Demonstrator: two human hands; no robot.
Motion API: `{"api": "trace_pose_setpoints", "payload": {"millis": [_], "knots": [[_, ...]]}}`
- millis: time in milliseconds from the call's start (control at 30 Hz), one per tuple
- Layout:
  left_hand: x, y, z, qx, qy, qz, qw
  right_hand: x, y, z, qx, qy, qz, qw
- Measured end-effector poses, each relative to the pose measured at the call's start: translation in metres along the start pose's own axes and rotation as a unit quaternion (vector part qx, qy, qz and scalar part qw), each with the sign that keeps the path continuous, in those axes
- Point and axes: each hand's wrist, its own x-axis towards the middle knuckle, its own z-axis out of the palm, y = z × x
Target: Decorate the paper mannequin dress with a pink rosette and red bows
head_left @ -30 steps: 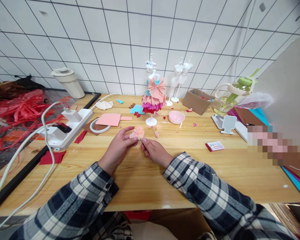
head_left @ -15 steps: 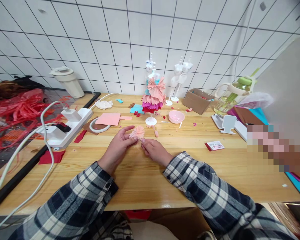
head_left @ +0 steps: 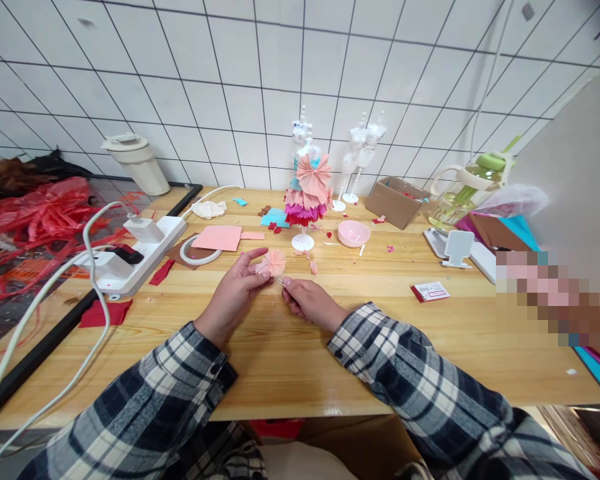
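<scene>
In the head view, my left hand (head_left: 236, 285) pinches a small pleated pink paper rosette (head_left: 272, 262) by its lower edge, between thumb and fingers. Just to the right, my right hand (head_left: 309, 301) is closed around a thin, metallic-looking tool (head_left: 280, 282). Most of the tool is hidden in the fingers; its tip points toward the rosette, with a narrow gap between them. Behind both hands stands a small white mannequin (head_left: 303, 208) on a round base, dressed in layered paper: pink, magenta, red and blue, with a larger pink fan at its chest.
Pink paper (head_left: 217, 238) lies over a roll of white tape (head_left: 190, 250). A pink bowl (head_left: 353, 234), a cardboard box (head_left: 394, 204) and two bare mannequins (head_left: 356, 148) stand farther back. At left is a white power strip (head_left: 145, 263) with cables; at right a phone stand (head_left: 459, 248).
The rosette and my left fingers have shifted slightly left and up. The gap between the rosette and the tool in my right hand has widened, showing more of the tool's tip.
</scene>
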Motion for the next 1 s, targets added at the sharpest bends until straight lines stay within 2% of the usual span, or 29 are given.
{"api": "trace_pose_setpoints", "payload": {"millis": [200, 400, 700, 1000], "knots": [[0.0003, -0.0006, -0.0007, -0.018, -0.004, -0.017, 1.000, 0.0011, 0.0038, -0.0013, 0.004, -0.001, -0.038, 0.999], [0.0007, -0.0019, -0.0017, 0.002, -0.010, -0.023, 1.000, 0.0024, 0.0065, -0.0012, 0.035, -0.018, -0.046, 0.998], [-0.0011, -0.0008, 0.0006, 0.041, -0.033, -0.010, 0.999, 0.0040, 0.0074, -0.0042, 0.018, -0.022, -0.032, 0.999], [-0.0011, -0.0001, -0.0002, 0.093, -0.007, 0.029, 0.995, 0.0022, 0.0038, -0.0040, 0.024, -0.006, -0.006, 1.000]]}}
